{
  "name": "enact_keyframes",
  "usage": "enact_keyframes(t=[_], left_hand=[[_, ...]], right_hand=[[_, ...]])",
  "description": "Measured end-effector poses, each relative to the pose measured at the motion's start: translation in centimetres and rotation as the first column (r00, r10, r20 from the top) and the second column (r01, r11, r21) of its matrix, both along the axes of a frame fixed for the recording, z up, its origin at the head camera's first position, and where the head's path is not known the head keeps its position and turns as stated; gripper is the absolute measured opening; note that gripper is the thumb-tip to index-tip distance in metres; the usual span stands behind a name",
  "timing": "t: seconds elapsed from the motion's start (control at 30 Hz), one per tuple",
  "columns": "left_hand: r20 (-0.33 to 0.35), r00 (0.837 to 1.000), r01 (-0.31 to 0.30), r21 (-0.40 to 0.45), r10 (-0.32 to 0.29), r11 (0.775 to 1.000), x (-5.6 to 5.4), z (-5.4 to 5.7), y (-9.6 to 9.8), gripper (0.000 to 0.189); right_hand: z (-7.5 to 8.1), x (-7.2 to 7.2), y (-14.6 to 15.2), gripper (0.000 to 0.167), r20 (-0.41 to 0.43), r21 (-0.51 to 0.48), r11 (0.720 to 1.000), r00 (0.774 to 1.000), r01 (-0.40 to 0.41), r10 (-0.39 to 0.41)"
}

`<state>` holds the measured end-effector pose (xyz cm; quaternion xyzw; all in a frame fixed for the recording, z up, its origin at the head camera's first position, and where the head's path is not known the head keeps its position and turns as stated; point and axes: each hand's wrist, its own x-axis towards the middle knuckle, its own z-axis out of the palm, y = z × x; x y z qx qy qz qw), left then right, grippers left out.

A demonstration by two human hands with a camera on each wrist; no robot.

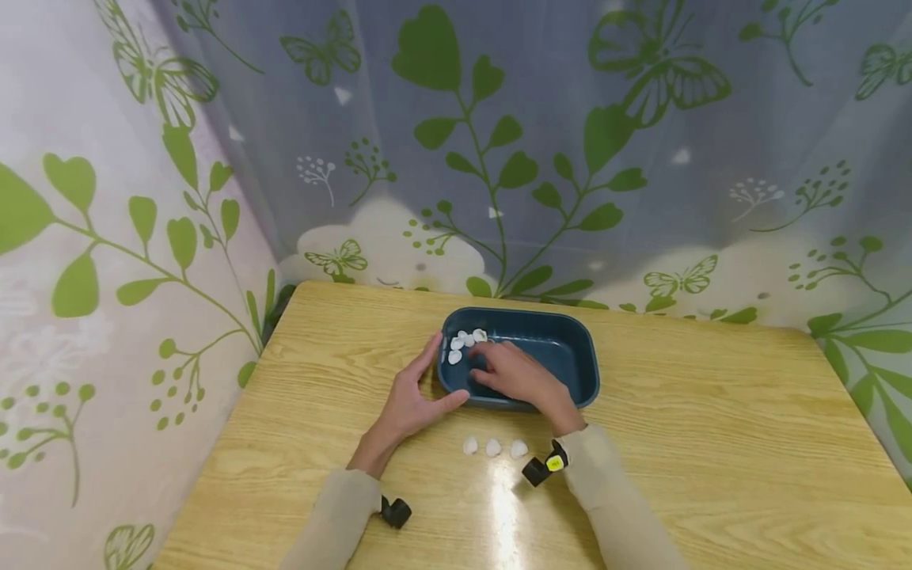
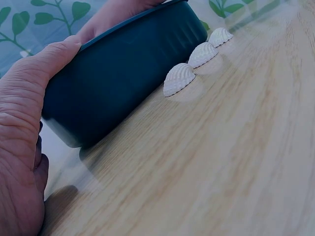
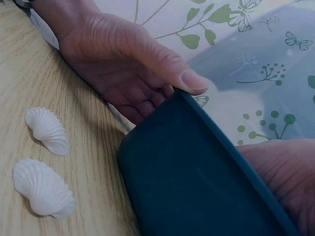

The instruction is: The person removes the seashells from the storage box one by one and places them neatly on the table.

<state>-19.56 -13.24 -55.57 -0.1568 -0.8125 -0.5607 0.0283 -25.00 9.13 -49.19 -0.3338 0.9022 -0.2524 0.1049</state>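
Observation:
A dark blue rectangular basin stands on the table. My left hand holds its left end, the thumb over the front rim and the fingers along the side; in the right wrist view that thumb rests on the corner of the rim. My right hand reaches down inside the basin, thumb and forefinger apart, beside several white seashells lying at the left end. The wall hides its fingers in both wrist views. Three ribbed white seashells lie in a row on the table before the basin.
The wooden table reaches back to a curtain printed with green leaves and butterflies. Another patterned curtain hangs along the left edge. A black wrist device on the right forearm is close to the rightmost loose seashell.

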Motion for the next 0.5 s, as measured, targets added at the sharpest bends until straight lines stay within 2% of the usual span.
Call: enact_keyframes(t=[0.23,0.5], left_hand=[[-0.005,1.0,-0.016,-0.009,0.015,1.0,0.06,0.2,-0.19,0.1],[-0.003,1.0,0.001,-0.008,-0.001,1.0,0.09,0.21,0.04,0.1]], right_hand=[[-0.13,-0.35,-0.56,0.037,-0.038,0.002,1.0,0.999,-0.021,0.021],[-0.65,-0.3,-1.03,0.046,-0.042,0.056,0.998,0.999,-0.026,0.029]])
